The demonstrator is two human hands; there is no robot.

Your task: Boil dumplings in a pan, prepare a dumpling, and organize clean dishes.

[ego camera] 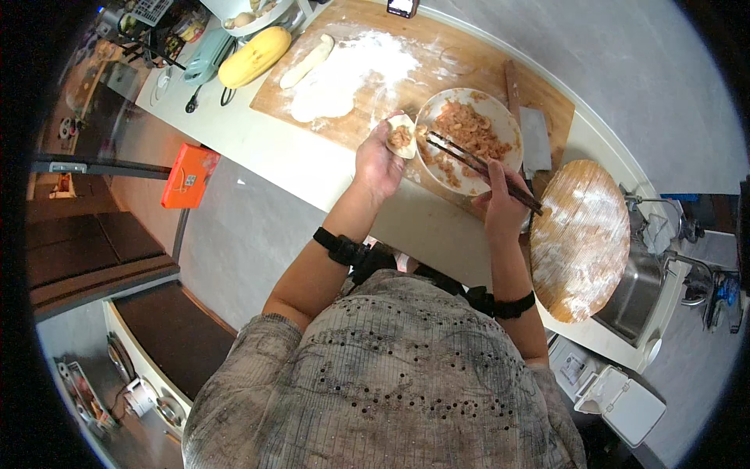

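Observation:
My left hand (378,164) cradles a round dough wrapper (404,148) with a small mound of minced filling (400,137) in its middle. In my right hand (505,196) is a pair of dark chopsticks (469,159), their tips over the left part of a white plate (428,170). More of the pinkish minced filling (469,129) is spread across that plate, which stands just right of my left hand. Beneath it lies a wooden board (375,132). White flour (375,58) covers much of the board's left half, and a rope of dough (307,61) lies there.
A floured round slatted tray (580,240) sits at the right, partly over the steel sink (630,296). Behind the plate are a rolling pin (512,88) and a white cloth or paper (536,138). A yellow squash (255,57) and a teal appliance (208,57) stand left of the board.

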